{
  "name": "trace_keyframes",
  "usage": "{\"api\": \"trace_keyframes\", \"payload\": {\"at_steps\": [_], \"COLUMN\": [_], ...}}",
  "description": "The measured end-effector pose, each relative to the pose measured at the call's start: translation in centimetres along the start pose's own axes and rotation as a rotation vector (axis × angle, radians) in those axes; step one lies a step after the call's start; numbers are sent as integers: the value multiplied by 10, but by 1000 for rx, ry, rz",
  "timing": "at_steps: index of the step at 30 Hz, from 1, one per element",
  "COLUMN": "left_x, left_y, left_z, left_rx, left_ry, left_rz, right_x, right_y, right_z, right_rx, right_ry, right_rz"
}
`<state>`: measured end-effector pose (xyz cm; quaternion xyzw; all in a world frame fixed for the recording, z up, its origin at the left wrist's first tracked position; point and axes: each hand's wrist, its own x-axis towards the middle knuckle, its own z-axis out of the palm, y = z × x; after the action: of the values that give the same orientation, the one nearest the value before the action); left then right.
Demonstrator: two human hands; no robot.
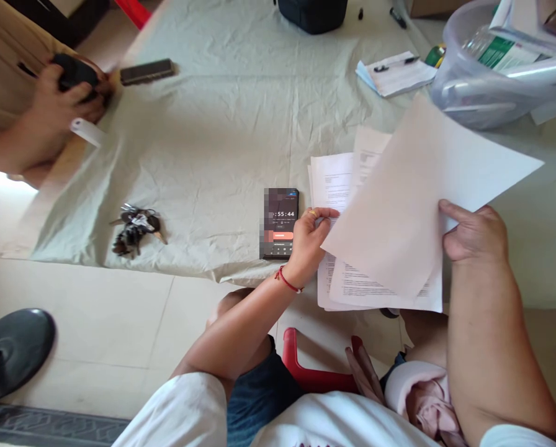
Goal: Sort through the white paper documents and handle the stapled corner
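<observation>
My right hand [476, 234] grips a white sheet of paper [394, 205] by its right side, thumb on top. The sheet is lifted and tilted, its blank side facing me, and another sheet shows behind its upper right part. Beneath lies a loose, uneven stack of printed papers [331, 177], overhanging the table's near edge. My left hand [313, 239], with a ring and a red string bracelet, is closed with thumb and fingertips pinched at the left edge of the papers. Just left of that hand lies a phone [285, 217] showing a timer.
A bunch of keys [138, 226] lies on the cloth-covered table [222, 136]. At the back right are a notepad [394, 77] with a pen and a clear plastic basket [473, 93]. A dark case [313, 12] stands at the back. Another person's hands [68, 93] hold a black object.
</observation>
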<state>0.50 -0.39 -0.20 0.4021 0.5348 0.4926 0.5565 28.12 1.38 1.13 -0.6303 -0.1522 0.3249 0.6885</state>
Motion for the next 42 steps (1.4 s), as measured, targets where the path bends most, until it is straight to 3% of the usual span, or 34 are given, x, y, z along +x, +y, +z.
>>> {"api": "trace_keyframes", "payload": {"at_steps": [6,16,27,35,42], "left_x": [2,0,-1,-2,6], "left_y": [12,13,9,12,3], "left_z": [2,3,4,6,3], "left_rx": [-153,-191,-142,-177,-114], "left_ry": [22,-2,-34,-46,-6], "left_rz": [-198,-159,-106,-170,-13], "right_x": [-3,-4,-9,-15,5], "right_y": [-1,1,6,12,20], "right_z": [-4,-9,-3,2,-7], "right_rx": [-44,-84,-70,-75,-96], "right_ry": [-145,-225,-174,-203,-122], "right_rz": [23,5,-111,-117,-158]}}
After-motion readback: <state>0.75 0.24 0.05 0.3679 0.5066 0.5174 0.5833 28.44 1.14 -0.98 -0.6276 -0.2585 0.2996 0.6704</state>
